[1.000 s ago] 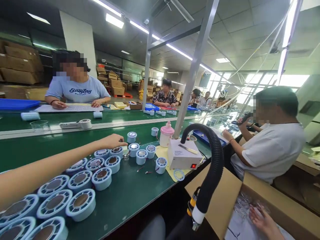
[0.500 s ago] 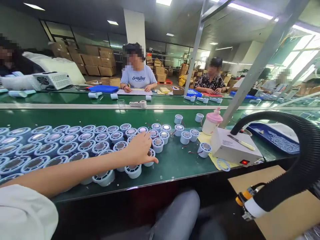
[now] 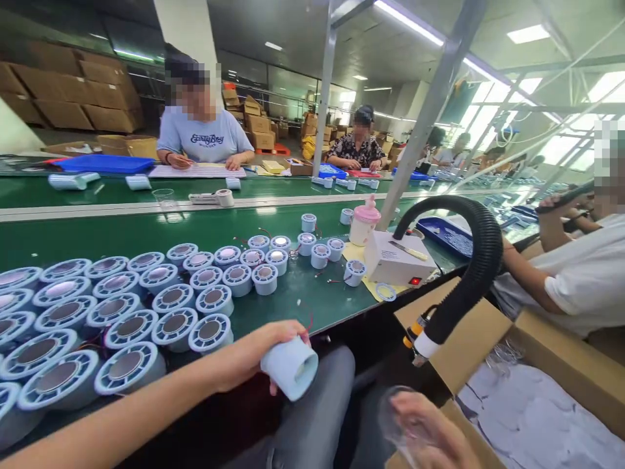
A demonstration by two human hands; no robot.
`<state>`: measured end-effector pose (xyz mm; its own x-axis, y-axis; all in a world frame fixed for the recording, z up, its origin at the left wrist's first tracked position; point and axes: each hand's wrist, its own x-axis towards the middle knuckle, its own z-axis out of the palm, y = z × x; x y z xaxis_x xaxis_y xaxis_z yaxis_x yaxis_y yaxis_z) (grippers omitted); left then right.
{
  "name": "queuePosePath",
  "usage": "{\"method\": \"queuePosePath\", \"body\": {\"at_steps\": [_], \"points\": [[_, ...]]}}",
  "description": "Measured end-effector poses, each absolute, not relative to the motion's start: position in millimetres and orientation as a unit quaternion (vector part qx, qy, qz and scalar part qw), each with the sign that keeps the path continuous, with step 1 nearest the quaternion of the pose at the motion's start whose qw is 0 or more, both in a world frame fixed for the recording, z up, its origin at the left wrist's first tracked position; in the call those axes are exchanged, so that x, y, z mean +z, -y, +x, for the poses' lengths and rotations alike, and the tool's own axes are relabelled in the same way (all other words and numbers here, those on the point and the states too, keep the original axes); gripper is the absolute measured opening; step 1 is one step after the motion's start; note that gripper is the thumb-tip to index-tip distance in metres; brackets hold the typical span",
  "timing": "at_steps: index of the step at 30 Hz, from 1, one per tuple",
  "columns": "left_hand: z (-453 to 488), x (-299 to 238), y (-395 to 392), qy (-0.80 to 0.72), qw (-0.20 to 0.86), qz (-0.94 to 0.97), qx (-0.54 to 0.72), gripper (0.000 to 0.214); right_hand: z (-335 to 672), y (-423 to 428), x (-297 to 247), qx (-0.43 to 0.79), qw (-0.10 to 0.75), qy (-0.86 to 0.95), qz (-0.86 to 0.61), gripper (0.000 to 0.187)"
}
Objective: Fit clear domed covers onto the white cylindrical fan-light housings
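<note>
My left hand is closed around a light-blue plastic housing, tilted so its hollow end points toward the lower right. A thin red wire shows above those fingers. Low at the right, my right hand is blurred by motion, its fingers around a clear plastic piece with a rounded edge; its exact kind I cannot make out. Rows of similar light-blue housings stand on the green bench at the left, their round, slotted ends facing up.
An open cardboard box with white pieces stands at lower right. A black flexible hose arches over a white machine with a knife on top. Nearby is a pink-lidded cup. A co-worker sits at right.
My left hand has lifted a housing from the bench and drawn it toward me over my lap. My right hand has come into view with the clear piece. The view has swung right.
</note>
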<state>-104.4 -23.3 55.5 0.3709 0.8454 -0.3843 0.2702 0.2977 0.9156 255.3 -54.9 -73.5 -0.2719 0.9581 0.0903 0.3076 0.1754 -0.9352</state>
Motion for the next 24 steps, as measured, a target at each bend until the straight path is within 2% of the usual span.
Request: {"method": "queuePosePath", "body": {"at_steps": [2, 4, 6, 8, 11, 14, 18, 21, 24], "points": [[-86.2, 35.9, 25.9, -0.47, 0.714, 0.485, 0.188, 0.047, 214.2, 61.3, -60.4, 0.34, 0.297, 0.805, -0.385, 0.048], [-71.2, 21.6, 27.1, -0.446, 0.725, 0.51, 0.123, 0.043, 184.3, 62.0, -42.6, 0.234, 0.288, 0.849, -0.377, 0.056], [-61.4, 16.0, 27.8, -0.415, 0.663, 0.617, 0.091, 0.036, 168.6, 59.6, -27.7, 0.166, 0.28, 0.857, -0.399, 0.056], [-56.2, 16.5, 28.0, -0.396, 0.571, 0.713, 0.097, 0.03, 164.1, 56.9, -19.8, 0.16, 0.253, 0.857, -0.419, 0.047], [-53.2, 17.3, 29.0, -0.415, 0.482, 0.758, 0.143, 0.027, 167.4, 56.7, -17.4, 0.251, 0.218, 0.84, -0.429, 0.025], [-51.9, 10.1, 32.5, -0.427, 0.462, 0.748, 0.214, 0.026, 170.6, 60.1, -14.2, 0.374, 0.241, 0.784, -0.434, 0.004], [-52.1, -7.0, 37.3, -0.406, 0.466, 0.741, 0.263, 0.061, 171.2, 62.3, -4.8, 0.471, 0.308, 0.681, -0.469, 0.027], [-53.1, -16.1, 39.2, -0.39, 0.455, 0.755, 0.265, 0.066, 172.8, 60.0, -0.7, 0.51, 0.343, 0.614, -0.495, 0.031], [-51.6, -18.3, 42.2, -0.369, 0.531, 0.718, 0.258, 0.069, 174.9, 55.6, -1.5, 0.56, 0.362, 0.546, -0.507, 0.032]]}}
